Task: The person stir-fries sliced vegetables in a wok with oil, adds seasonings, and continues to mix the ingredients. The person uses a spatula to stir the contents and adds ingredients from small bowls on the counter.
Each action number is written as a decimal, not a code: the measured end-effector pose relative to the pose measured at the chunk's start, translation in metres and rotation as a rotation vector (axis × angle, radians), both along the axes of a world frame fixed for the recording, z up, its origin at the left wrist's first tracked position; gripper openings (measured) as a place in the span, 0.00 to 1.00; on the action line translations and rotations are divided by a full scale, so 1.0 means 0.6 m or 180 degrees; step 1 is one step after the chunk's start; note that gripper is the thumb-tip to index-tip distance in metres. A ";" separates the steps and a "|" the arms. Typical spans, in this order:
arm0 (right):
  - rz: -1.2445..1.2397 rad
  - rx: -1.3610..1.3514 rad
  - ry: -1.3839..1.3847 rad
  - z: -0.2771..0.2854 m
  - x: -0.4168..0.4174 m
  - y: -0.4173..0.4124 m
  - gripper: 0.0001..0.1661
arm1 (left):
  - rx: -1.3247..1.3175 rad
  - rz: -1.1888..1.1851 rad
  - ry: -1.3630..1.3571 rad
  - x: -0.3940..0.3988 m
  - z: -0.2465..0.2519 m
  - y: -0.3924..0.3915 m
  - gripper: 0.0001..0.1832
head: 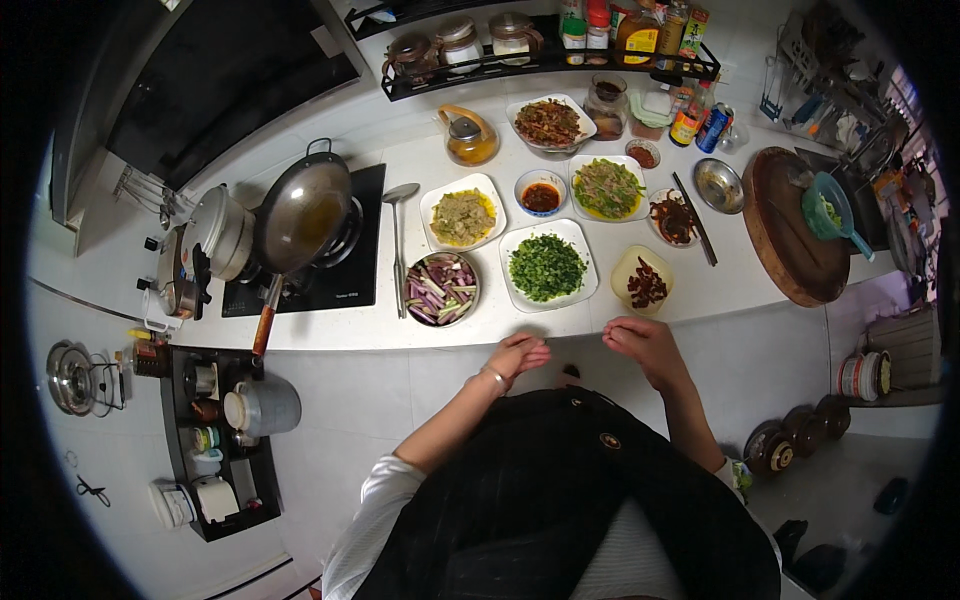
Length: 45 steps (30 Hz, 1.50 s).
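My left hand [517, 355], with a bracelet at the wrist, is held in front of the counter edge, fingers loosely curled and nothing in it. Level with it on the right, my right hand [636, 339] is also empty, its fingers bent together, just below a yellowish dish of dried red chillies [646, 285]. Nearest on the counter are a square plate of chopped green herbs [547, 268] and a metal bowl of cut purple stalks [441, 289]. Behind them stand a plate of pale chopped food [463, 217], a bowl of red sauce [541, 197] and a plate of green slices with meat [608, 187].
A wok [304, 217] sits on the black cooktop [360, 281], its wooden handle past the front edge. A long metal spatula [398, 255] lies beside it. Chopsticks [695, 217], a round chopping board [787, 232] with a green strainer [827, 204], and a glass teapot [469, 142] occupy the counter.
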State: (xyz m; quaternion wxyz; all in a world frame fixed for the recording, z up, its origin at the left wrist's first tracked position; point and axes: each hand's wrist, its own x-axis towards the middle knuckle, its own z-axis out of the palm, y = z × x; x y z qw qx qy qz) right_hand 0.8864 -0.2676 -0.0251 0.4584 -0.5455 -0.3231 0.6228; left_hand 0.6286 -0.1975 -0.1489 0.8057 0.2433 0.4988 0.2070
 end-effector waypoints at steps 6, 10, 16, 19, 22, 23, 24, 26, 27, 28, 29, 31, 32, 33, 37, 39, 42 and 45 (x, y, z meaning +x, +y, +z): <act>-0.0152 -0.0230 0.0138 -0.006 -0.108 0.017 0.11 | 0.0112 0.0365 0.0069 -0.186 -0.029 -0.014 0.09; -0.0165 -0.0290 0.0395 -0.022 -0.212 0.027 0.12 | 0.0436 -0.0076 0.0203 -0.282 -0.019 0.001 0.11; -0.0177 -0.0029 0.0623 -0.027 -0.366 0.039 0.13 | 0.0533 -0.0451 0.0330 -0.406 -0.018 0.034 0.19; -0.0297 0.0001 0.0734 -0.039 -0.416 0.037 0.13 | 0.0556 -0.0535 0.0284 -0.454 -0.023 0.053 0.18; -0.0387 -0.0057 0.0723 -0.039 -0.451 0.030 0.13 | 0.0597 -0.0645 0.0244 -0.483 -0.018 0.069 0.16; -0.0405 -0.0099 0.0757 -0.040 -0.459 0.030 0.13 | 0.0617 -0.0629 0.0222 -0.488 -0.015 0.072 0.15; -0.0430 -0.0145 0.0782 -0.039 -0.463 0.030 0.13 | 0.0632 -0.0618 0.0187 -0.490 -0.015 0.074 0.14; -0.0374 -0.0201 0.0729 -0.029 -0.464 0.034 0.13 | 0.0619 -0.0586 0.0142 -0.487 -0.016 0.077 0.13; -0.0351 -0.0226 0.0701 -0.026 -0.461 0.036 0.13 | 0.0593 -0.0576 0.0130 -0.481 -0.018 0.076 0.12; -0.0348 -0.0242 0.0683 -0.026 -0.457 0.038 0.13 | 0.0566 -0.0565 0.0115 -0.474 -0.020 0.076 0.12; -0.0347 -0.0260 0.0663 -0.026 -0.454 0.041 0.13 | 0.0579 -0.0585 0.0083 -0.467 -0.021 0.077 0.12; -0.0304 -0.0241 0.0624 -0.032 -0.442 0.050 0.13 | 0.0602 -0.0653 -0.0009 -0.438 0.002 0.079 0.12; -0.0275 -0.0199 0.0606 -0.044 -0.441 0.057 0.13 | 0.0614 -0.0594 -0.0044 -0.428 0.012 0.079 0.12; -0.0258 -0.0151 0.0588 -0.046 -0.438 0.064 0.13 | 0.0631 -0.0548 -0.0079 -0.432 0.022 0.074 0.11; 0.0207 -0.0173 0.0490 -0.026 -0.459 0.120 0.13 | 0.0686 -0.0303 0.0246 -0.467 0.055 0.064 0.10; 0.0324 -0.0106 0.0410 -0.039 -0.474 0.149 0.12 | 0.0869 -0.0030 0.0420 -0.486 0.060 0.065 0.09; 0.0639 0.0044 0.0258 -0.035 -0.486 0.165 0.14 | 0.1153 -0.0019 0.0479 -0.501 0.071 0.075 0.11; 0.0593 0.0139 0.0370 -0.022 -0.522 0.174 0.12 | 0.1315 -0.0038 0.0543 -0.510 0.092 0.076 0.11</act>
